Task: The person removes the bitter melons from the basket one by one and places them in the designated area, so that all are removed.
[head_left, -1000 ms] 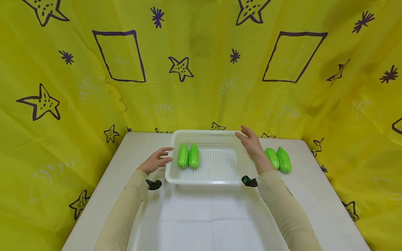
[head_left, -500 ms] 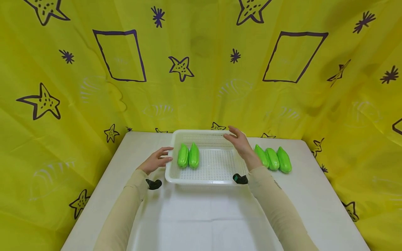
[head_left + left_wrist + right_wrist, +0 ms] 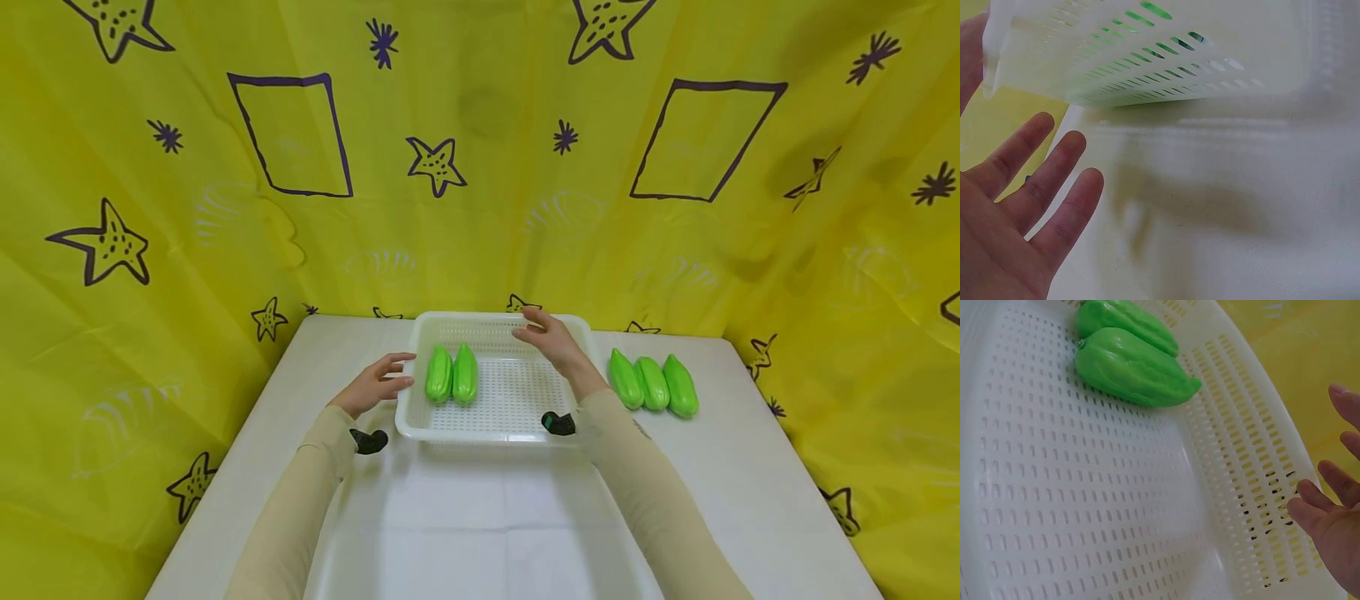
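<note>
A white perforated plastic basket [image 3: 517, 392] stands on the table with two glossy green pepper-like vegetables [image 3: 464, 375] lying side by side at its left. My left hand [image 3: 370, 388] is at the basket's left rim, fingers spread. In the left wrist view three straight fingers [image 3: 1063, 219] show below the basket wall, holding nothing. My right hand [image 3: 553, 343] hovers over the basket's right part near the back rim, fingers loosely bent around nothing. In the right wrist view, that hand [image 3: 1341, 531] overlaps the perforated wall, and both green vegetables [image 3: 1138, 369] lie farther across the basket.
To the right of the basket, three similar green vegetables [image 3: 652, 383] lie in a row on the white table [image 3: 465, 525]. A yellow curtain [image 3: 495, 233] with drawn stars encloses the back and sides. A small black device [image 3: 558, 423] sits at each wrist.
My right hand has moved left from the basket's right rim to over its inside, uncovering the third green vegetable on the table. My left hand stays at the left rim.
</note>
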Demonstrator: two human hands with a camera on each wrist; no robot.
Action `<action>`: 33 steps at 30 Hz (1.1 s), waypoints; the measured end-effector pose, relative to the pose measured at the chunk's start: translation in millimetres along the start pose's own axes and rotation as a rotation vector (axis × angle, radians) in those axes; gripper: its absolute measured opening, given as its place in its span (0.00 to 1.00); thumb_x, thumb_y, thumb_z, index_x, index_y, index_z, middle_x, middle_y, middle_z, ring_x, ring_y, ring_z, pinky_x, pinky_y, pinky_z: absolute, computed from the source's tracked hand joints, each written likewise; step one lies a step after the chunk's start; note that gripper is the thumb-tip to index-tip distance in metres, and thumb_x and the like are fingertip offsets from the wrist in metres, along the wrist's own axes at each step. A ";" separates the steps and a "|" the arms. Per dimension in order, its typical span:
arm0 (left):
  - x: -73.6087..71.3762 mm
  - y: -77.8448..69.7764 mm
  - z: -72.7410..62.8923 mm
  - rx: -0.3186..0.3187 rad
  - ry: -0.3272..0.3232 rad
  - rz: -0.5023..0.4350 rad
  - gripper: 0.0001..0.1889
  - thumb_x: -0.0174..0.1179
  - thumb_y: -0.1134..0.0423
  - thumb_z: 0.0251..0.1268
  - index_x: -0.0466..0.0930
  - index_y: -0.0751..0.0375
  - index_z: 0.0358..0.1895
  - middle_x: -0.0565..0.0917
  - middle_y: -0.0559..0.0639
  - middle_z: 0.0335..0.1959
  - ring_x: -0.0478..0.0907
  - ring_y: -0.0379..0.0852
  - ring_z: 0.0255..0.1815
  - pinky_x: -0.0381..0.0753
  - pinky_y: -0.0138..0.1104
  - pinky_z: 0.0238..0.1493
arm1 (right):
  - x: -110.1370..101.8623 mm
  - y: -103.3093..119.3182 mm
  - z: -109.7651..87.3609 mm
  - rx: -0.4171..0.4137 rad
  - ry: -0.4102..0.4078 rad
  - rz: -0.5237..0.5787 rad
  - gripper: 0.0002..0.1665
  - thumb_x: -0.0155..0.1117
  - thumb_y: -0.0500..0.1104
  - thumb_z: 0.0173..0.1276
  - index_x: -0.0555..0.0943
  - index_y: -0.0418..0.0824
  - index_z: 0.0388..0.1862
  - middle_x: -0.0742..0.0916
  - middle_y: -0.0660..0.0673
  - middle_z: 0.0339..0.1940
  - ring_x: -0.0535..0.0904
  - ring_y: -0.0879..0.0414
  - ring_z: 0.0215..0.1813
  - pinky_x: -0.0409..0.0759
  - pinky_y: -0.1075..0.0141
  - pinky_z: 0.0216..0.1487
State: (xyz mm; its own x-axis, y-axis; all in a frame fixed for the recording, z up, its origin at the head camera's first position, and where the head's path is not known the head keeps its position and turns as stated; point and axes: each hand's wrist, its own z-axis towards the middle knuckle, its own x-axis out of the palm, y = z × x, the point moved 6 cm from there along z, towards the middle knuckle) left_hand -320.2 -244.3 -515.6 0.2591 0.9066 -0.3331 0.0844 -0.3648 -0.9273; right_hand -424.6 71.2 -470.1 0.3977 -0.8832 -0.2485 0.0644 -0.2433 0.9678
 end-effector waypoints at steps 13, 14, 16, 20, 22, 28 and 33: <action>5.4 -16.4 -9.0 0.007 0.008 -0.025 0.30 0.58 0.60 0.72 0.60 0.58 0.74 0.58 0.70 0.72 0.60 0.68 0.70 0.71 0.56 0.63 | 23.3 -5.0 10.3 0.005 0.100 -0.048 0.37 0.66 0.42 0.69 0.65 0.37 0.74 0.67 0.39 0.75 0.61 0.40 0.74 0.62 0.49 0.72; 5.8 -20.1 -11.2 0.004 0.011 -0.027 0.30 0.58 0.60 0.72 0.60 0.58 0.74 0.59 0.70 0.71 0.60 0.68 0.70 0.71 0.56 0.63 | 25.2 -5.6 10.7 0.010 0.111 -0.051 0.37 0.66 0.42 0.69 0.65 0.37 0.74 0.66 0.38 0.75 0.61 0.40 0.74 0.62 0.49 0.72; 6.4 -26.8 -15.4 0.003 0.016 -0.029 0.30 0.58 0.61 0.72 0.61 0.59 0.74 0.59 0.70 0.71 0.60 0.68 0.70 0.72 0.55 0.62 | 28.6 -6.2 11.5 0.015 0.132 -0.067 0.37 0.66 0.42 0.69 0.65 0.37 0.74 0.66 0.38 0.75 0.60 0.40 0.74 0.61 0.49 0.72; 6.2 -30.8 -18.5 0.006 0.017 -0.024 0.30 0.58 0.60 0.72 0.61 0.58 0.74 0.59 0.70 0.71 0.60 0.68 0.70 0.72 0.55 0.62 | 35.7 -7.5 14.1 0.023 0.175 -0.100 0.37 0.66 0.43 0.69 0.65 0.38 0.74 0.66 0.40 0.75 0.59 0.39 0.74 0.61 0.47 0.72; 4.3 -21.9 -12.8 0.010 0.011 -0.015 0.30 0.59 0.57 0.71 0.61 0.56 0.73 0.60 0.70 0.71 0.62 0.67 0.70 0.72 0.54 0.62 | 39.1 -7.3 15.7 0.026 0.189 -0.123 0.37 0.66 0.44 0.69 0.65 0.39 0.74 0.66 0.40 0.75 0.60 0.39 0.74 0.62 0.47 0.72; -0.1 -0.4 2.0 0.012 0.009 -0.002 0.34 0.62 0.49 0.68 0.62 0.50 0.73 0.61 0.66 0.71 0.64 0.63 0.69 0.75 0.52 0.61 | 50.7 -7.5 18.6 0.039 0.225 -0.131 0.37 0.65 0.43 0.70 0.64 0.38 0.74 0.65 0.39 0.75 0.59 0.39 0.74 0.63 0.48 0.71; -0.6 0.8 2.0 -0.010 -0.002 -0.003 0.33 0.63 0.48 0.67 0.63 0.48 0.73 0.62 0.64 0.71 0.64 0.61 0.69 0.74 0.52 0.61 | 59.4 -11.5 19.2 0.063 0.248 -0.114 0.37 0.65 0.44 0.70 0.64 0.39 0.75 0.64 0.37 0.75 0.59 0.40 0.74 0.63 0.48 0.71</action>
State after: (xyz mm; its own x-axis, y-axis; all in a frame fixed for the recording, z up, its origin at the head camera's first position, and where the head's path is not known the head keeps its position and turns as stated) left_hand -322.2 -244.7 -516.5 0.2570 0.9083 -0.3302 0.0951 -0.3638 -0.9266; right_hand -419.2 13.9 -496.8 0.6037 -0.7252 -0.3311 0.0677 -0.3672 0.9277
